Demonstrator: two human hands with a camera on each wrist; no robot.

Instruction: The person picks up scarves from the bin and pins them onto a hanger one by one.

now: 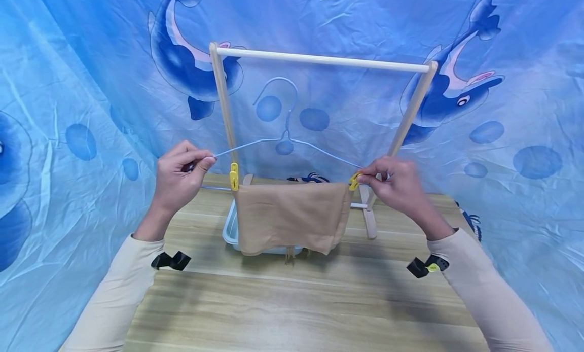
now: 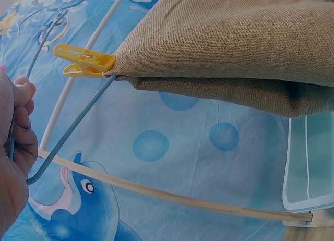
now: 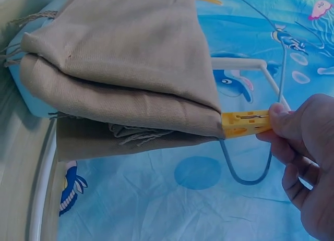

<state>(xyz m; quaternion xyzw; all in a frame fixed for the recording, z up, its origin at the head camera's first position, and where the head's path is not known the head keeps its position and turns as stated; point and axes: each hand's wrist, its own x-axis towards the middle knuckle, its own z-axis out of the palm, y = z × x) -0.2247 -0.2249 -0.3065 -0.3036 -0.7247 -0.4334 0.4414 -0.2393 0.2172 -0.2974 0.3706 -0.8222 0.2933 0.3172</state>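
Observation:
A folded brown cloth (image 1: 292, 215) with fringed ends hangs over the lower bar of a blue wire hanger (image 1: 255, 141). At the cloth's left corner sits a yellow clothespin (image 2: 86, 59), clipped over cloth and wire. My left hand (image 1: 182, 174) pinches the hanger's left shoulder wire, its fingers curled round it in the left wrist view. On the other side, my right hand (image 1: 394, 182) pinches the second yellow clothespin (image 3: 245, 124) between thumb and fingers. That clothespin's jaws are on the cloth's right corner, beside the hanger's bent end. The hanger's hook points upward between both hands.
Behind the hanger stands a wooden rack with a white top bar (image 1: 324, 60). A pale blue basin (image 1: 230, 233) sits on the wood-grain table (image 1: 292, 311), partly hidden under the cloth. A blue dolphin-print curtain (image 1: 365, 17) surrounds the table.

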